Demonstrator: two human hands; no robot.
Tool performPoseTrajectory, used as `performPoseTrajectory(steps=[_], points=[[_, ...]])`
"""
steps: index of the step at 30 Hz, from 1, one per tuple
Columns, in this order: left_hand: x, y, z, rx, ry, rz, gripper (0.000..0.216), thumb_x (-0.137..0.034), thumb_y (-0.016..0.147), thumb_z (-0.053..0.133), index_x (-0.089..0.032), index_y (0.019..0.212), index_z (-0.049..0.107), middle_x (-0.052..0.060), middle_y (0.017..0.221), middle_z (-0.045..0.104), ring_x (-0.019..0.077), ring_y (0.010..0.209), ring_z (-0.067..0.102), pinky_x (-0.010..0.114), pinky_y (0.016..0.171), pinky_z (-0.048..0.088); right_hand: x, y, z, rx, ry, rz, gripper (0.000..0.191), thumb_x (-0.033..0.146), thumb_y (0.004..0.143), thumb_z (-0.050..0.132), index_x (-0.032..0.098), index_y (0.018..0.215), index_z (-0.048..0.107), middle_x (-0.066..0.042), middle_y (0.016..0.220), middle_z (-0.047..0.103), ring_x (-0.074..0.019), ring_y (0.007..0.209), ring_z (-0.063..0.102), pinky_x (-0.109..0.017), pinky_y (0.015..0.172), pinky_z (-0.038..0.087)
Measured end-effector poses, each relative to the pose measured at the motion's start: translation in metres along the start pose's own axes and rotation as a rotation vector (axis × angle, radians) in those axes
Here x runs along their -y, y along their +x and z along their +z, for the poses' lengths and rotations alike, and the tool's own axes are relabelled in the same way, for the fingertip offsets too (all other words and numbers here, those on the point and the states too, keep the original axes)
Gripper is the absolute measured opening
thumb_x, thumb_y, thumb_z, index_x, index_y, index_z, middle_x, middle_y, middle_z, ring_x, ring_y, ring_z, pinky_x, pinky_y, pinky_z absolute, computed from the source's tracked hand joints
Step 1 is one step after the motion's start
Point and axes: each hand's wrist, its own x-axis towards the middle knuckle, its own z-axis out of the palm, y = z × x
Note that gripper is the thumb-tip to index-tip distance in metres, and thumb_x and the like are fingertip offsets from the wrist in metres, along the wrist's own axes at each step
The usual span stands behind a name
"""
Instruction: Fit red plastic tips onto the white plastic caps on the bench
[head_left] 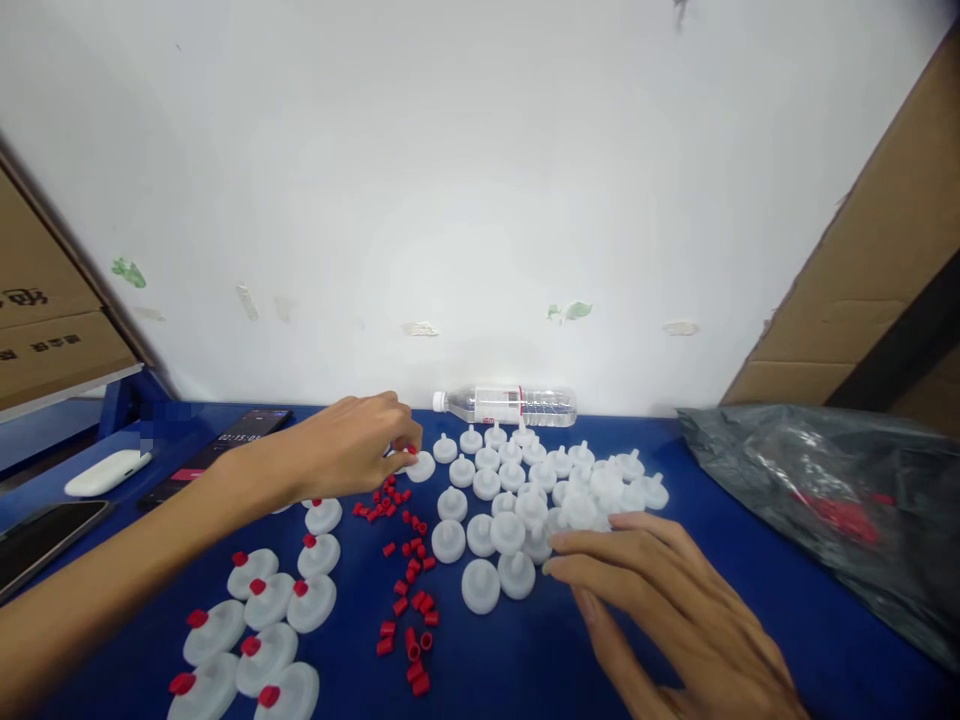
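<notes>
My left hand (367, 440) reaches over the far middle of the table, thumb and fingers pinched on a small red cap (411, 450). That cap sits at a white plastic disc (421, 467) just beneath the fingertips; whether it is seated on the stem I cannot tell. My right hand (667, 600) is open, its fingers stretched out beside a cluster of white discs with upright stems (508, 533). Between the hands lie loose red caps (412, 645) in a scattered strip. White discs with red caps on them (268, 655) stand in rows at the left.
The blue table (495, 665) meets a white wall. A clear plastic bottle (536, 406) lies along it. At the left are a phone showing a timer (240, 428), another phone (45, 540) and a white oval device (107, 473). A grey plastic bag (810, 500) covers the right side.
</notes>
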Motion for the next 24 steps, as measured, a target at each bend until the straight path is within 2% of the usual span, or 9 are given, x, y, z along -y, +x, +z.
performPoseTrajectory(steps=[3,7,11,13,15,17,19,22,24], points=[[-0.012,0.003,0.008,0.006,0.083,0.044,0.017,-0.024,0.096,0.058,-0.022,0.091,0.073,0.008,0.091,0.070,0.0259,0.094,0.061,0.031,0.064,0.044,0.000,-0.001,0.000,0.031,0.013,0.004,0.032,0.007,0.094,0.051,0.024,0.115,0.069,0.000,0.109,0.077,-0.0132,0.099,0.074,-0.031,0.108,0.047],[-0.018,0.005,0.015,0.053,0.166,0.027,0.017,-0.016,0.095,0.058,-0.018,0.088,0.073,0.011,0.089,0.069,0.0294,0.096,0.060,0.031,0.060,0.041,0.002,-0.001,0.002,0.008,0.017,-0.001,0.031,0.005,0.094,0.050,0.023,0.111,0.068,0.001,0.105,0.077,-0.0107,0.096,0.073,-0.028,0.110,0.043],[-0.007,0.004,0.014,0.057,0.162,0.015,0.018,-0.016,0.092,0.063,-0.021,0.107,0.071,0.010,0.098,0.069,0.0300,0.102,0.061,0.031,0.062,0.042,0.003,0.000,0.003,-0.029,0.016,-0.009,0.029,0.005,0.093,0.049,0.022,0.108,0.068,0.001,0.101,0.076,-0.0106,0.091,0.074,-0.028,0.108,0.045],[-0.001,0.002,0.010,0.023,0.146,-0.016,0.017,-0.022,0.094,0.061,-0.024,0.109,0.069,0.008,0.098,0.068,0.0274,0.093,0.064,0.031,0.062,0.042,0.003,0.001,0.002,-0.019,0.025,-0.001,0.029,0.005,0.093,0.050,0.022,0.108,0.069,0.001,0.102,0.076,-0.0103,0.092,0.074,-0.028,0.110,0.043],[0.001,0.001,0.005,-0.019,0.132,-0.061,0.016,-0.028,0.098,0.054,-0.023,0.101,0.069,0.007,0.093,0.066,0.0228,0.076,0.063,0.031,0.059,0.040,0.003,0.001,0.001,-0.007,0.040,0.002,0.029,0.005,0.093,0.050,0.023,0.107,0.069,0.001,0.101,0.076,-0.0100,0.093,0.073,-0.027,0.111,0.041],[-0.002,0.002,0.004,-0.045,0.129,-0.079,0.022,-0.029,0.101,0.049,-0.022,0.097,0.070,0.007,0.090,0.064,0.0210,0.071,0.061,0.031,0.059,0.041,0.003,0.002,0.000,-0.015,0.044,0.002,0.029,0.006,0.093,0.051,0.023,0.105,0.070,0.002,0.100,0.076,-0.0098,0.090,0.074,-0.026,0.110,0.042],[-0.007,0.004,0.006,-0.067,0.120,-0.039,0.024,-0.025,0.102,0.047,-0.022,0.108,0.069,0.009,0.098,0.066,0.0243,0.085,0.063,0.032,0.064,0.046,0.004,0.003,0.000,-0.029,0.036,0.003,0.028,0.006,0.093,0.051,0.024,0.103,0.071,0.002,0.097,0.076,-0.0098,0.086,0.074,-0.026,0.107,0.045],[-0.013,0.009,0.014,-0.099,0.042,0.055,0.036,-0.017,0.101,0.046,-0.022,0.134,0.060,0.012,0.122,0.065,0.0284,0.114,0.059,0.037,0.081,0.054,0.004,0.004,0.001,-0.027,0.027,0.001,0.029,0.006,0.092,0.051,0.024,0.101,0.071,0.003,0.096,0.076,-0.0100,0.084,0.074,-0.026,0.104,0.047],[-0.013,0.011,0.022,-0.119,-0.043,0.113,0.042,-0.013,0.100,0.045,-0.022,0.139,0.057,0.013,0.129,0.065,0.0274,0.118,0.060,0.040,0.091,0.055,0.004,0.004,0.002,-0.015,0.033,0.002,0.029,0.006,0.092,0.051,0.025,0.101,0.071,0.003,0.096,0.076,-0.0091,0.086,0.074,-0.025,0.106,0.044]])
